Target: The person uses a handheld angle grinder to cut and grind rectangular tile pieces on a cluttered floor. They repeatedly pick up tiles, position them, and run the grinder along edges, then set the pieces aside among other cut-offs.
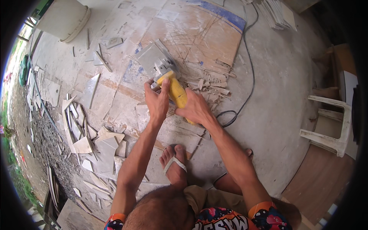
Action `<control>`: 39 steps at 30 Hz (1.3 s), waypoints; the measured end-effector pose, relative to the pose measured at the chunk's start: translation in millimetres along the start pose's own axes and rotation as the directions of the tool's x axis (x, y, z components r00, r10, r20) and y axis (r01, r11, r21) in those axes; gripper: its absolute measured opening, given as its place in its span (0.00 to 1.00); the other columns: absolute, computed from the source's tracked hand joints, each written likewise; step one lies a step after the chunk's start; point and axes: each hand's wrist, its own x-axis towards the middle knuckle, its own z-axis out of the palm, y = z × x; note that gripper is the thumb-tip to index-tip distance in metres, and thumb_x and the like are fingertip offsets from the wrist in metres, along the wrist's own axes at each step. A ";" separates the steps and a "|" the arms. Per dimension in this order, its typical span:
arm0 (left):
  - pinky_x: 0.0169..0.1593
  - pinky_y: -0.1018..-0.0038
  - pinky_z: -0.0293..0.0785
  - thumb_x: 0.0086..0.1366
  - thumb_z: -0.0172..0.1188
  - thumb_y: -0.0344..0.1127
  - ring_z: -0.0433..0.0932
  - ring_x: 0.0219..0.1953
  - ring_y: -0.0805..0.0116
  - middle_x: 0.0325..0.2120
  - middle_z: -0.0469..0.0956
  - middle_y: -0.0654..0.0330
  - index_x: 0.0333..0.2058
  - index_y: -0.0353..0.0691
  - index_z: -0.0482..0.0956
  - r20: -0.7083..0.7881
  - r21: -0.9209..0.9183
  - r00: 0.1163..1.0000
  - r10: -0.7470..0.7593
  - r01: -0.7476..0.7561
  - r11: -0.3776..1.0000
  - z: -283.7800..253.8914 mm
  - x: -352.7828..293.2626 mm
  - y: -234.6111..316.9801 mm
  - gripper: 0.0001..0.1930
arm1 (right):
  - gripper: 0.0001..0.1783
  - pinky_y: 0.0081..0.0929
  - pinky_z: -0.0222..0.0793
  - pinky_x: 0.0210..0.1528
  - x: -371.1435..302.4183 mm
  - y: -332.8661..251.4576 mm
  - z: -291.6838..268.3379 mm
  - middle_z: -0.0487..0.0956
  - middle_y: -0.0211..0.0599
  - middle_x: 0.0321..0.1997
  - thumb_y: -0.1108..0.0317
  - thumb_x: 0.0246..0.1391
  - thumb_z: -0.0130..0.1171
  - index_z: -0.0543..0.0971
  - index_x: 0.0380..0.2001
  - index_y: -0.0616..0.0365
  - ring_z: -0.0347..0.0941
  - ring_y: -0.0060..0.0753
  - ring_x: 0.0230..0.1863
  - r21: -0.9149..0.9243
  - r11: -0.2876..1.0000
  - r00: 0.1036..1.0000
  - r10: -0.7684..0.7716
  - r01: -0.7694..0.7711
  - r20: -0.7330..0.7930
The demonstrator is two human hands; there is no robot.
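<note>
A yellow angle grinder [177, 92] with a grey metal head is held in both hands, low over the work area. My left hand [156, 100] wraps round its front end, the thumb lying on the yellow body by the head. My right hand [196, 106] grips the body farther back. Just beyond the head lies a dusty grey tile [150, 57], tilted to the left; whether the disc touches it I cannot tell. Under and past it spreads a worn brown board [214, 46] with a blue edge, covered in scratches and dust.
Broken tile pieces [109, 142] lie heaped at the left. A black cable [253, 73] loops down the right side. Curled strips [218, 86] lie beside the grinder. A dirty white bucket [65, 21] stands far left, a white plastic chair [337, 126] at right. My sandalled foot [174, 163] is close by.
</note>
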 end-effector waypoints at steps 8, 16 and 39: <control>0.42 0.67 0.80 0.67 0.67 0.55 0.82 0.41 0.59 0.43 0.81 0.38 0.62 0.27 0.63 0.015 0.030 1.000 -0.002 0.002 1.000 1.6 4.9 2.3 0.40 | 0.30 0.51 0.76 0.46 4.2 0.2 -0.2 0.81 0.66 0.38 0.59 0.37 0.70 0.73 0.40 0.69 0.79 0.69 0.43 0.005 1.000 1.000 0.015 -0.015 -0.024; 0.39 0.68 0.80 0.67 0.67 0.54 0.82 0.40 0.61 0.43 0.81 0.39 0.62 0.28 0.63 0.026 -0.043 1.000 -0.001 0.002 0.999 2.3 -2.5 -0.6 0.39 | 0.30 0.53 0.77 0.47 -3.4 7.4 3.9 0.82 0.66 0.39 0.60 0.39 0.70 0.72 0.43 0.68 0.80 0.69 0.44 0.004 1.000 0.999 -0.008 0.008 -0.031; 0.57 0.63 0.78 0.59 0.75 0.52 0.78 0.56 0.50 0.54 0.75 0.33 0.61 0.25 0.66 0.000 -0.064 1.000 -0.005 0.005 0.998 -16.2 7.6 4.1 0.44 | 0.29 0.52 0.75 0.42 -8.2 8.5 9.8 0.81 0.64 0.34 0.60 0.39 0.71 0.72 0.39 0.67 0.80 0.68 0.39 0.022 0.999 0.997 -0.024 0.025 -0.072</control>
